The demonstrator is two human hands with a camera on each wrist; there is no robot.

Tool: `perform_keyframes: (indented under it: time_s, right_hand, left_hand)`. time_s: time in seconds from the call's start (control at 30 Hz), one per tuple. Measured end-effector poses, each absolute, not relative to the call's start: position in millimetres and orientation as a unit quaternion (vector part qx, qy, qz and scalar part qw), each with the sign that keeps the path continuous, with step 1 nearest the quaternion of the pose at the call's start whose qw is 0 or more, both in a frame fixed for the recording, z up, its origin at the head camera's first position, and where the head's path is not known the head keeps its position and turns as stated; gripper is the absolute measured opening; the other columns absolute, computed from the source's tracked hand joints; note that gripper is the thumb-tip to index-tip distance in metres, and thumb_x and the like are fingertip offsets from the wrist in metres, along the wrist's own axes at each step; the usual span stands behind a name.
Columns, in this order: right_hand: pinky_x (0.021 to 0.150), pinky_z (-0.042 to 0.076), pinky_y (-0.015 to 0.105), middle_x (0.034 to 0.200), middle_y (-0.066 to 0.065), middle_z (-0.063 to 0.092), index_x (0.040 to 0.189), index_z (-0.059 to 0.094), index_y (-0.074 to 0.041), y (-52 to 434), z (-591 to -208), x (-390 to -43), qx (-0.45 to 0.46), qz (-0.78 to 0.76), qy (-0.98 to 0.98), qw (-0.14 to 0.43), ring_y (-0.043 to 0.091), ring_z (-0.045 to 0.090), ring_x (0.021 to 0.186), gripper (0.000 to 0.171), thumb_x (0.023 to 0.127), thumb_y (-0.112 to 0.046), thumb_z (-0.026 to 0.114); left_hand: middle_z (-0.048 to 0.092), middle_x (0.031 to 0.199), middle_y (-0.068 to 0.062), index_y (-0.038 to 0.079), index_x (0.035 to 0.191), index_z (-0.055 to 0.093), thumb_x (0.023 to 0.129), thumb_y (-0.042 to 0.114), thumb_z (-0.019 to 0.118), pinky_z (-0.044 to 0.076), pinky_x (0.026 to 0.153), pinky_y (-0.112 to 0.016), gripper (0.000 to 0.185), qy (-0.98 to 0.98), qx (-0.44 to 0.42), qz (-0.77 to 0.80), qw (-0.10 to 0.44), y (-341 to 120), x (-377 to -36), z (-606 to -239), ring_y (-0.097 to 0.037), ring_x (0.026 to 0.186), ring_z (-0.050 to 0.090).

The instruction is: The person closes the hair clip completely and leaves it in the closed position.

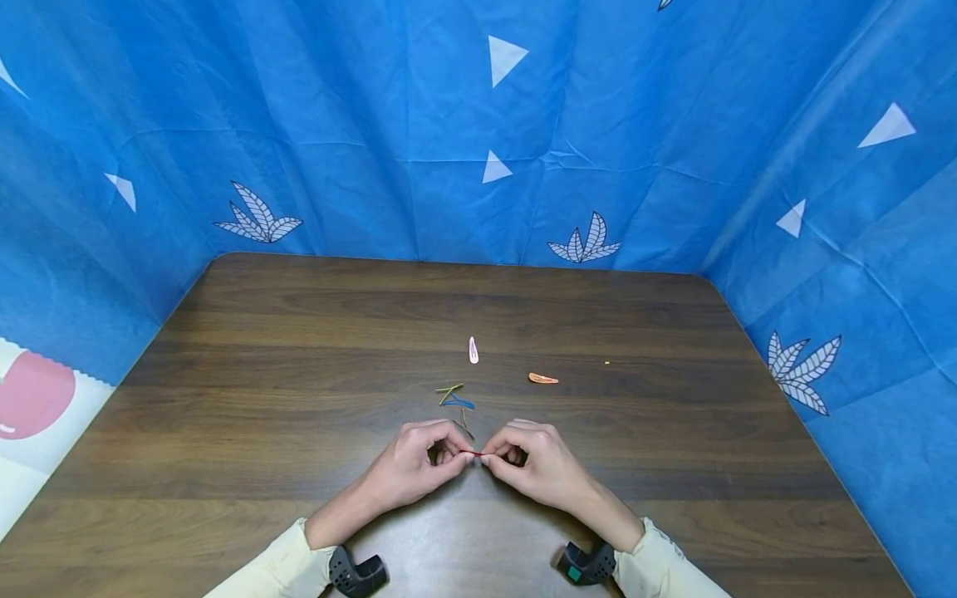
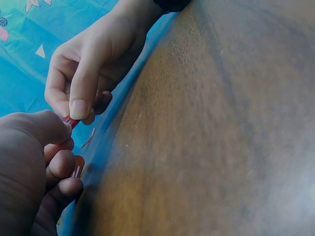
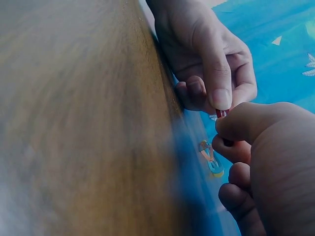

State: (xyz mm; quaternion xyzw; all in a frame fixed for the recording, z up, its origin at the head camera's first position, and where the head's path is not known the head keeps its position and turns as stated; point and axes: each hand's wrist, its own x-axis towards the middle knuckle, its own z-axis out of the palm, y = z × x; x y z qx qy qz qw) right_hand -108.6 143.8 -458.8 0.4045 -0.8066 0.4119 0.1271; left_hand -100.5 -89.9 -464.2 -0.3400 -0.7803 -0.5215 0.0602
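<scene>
L hand (image 1: 419, 461) & R hand (image 1: 542, 465) each pinch an end of the red clip (image 1: 477, 453) over the bench (image 1: 478, 540), nr the blue clip (image 1: 458, 403); light, even pressure from both sides prob. works best.

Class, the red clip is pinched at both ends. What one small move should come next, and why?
Probably a gentle flex of the red clip, to work its snap: the left grip and right grip pinch opposite ends, leaving its middle exposed between them. Whether it is snapped open or shut is hidden.
</scene>
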Motion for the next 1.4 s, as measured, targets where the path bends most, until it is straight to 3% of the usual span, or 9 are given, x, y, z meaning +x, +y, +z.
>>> perform_keyframes:
  time_s: [0.87,1.4]
  right_hand:
    - [0.057,0.044,0.008,0.076,-0.011,0.068,0.087,0.076,-0.018,141.8,-462.0,-108.2,0.384,0.423,-0.812,0.119,-0.006,0.053,0.066,0.017,0.083,-0.002,0.08]
    - [0.056,0.045,0.01,0.075,-0.01,0.067,0.086,0.075,-0.017,141.7,-460.2,-107.2,0.368,0.43,-0.816,0.114,-0.006,0.052,0.065,0.016,0.083,-0.001,0.079]
  left_hand:
    - [0.065,0.076,0.008,0.014,0.089,0.072,0.086,-0.002,0.077,0.05,0.054,-0.019,0.017,-0.784,-0.337,-0.517,0.062,-88.7,-100.2,-465.5,0.005,0.067,0.054]
    - [0.065,0.075,0.008,0.016,0.091,0.074,0.09,0.005,0.078,0.05,0.054,-0.02,0.012,-0.784,-0.326,-0.526,0.054,-89.7,-100.5,-465.8,0.003,0.065,0.054]
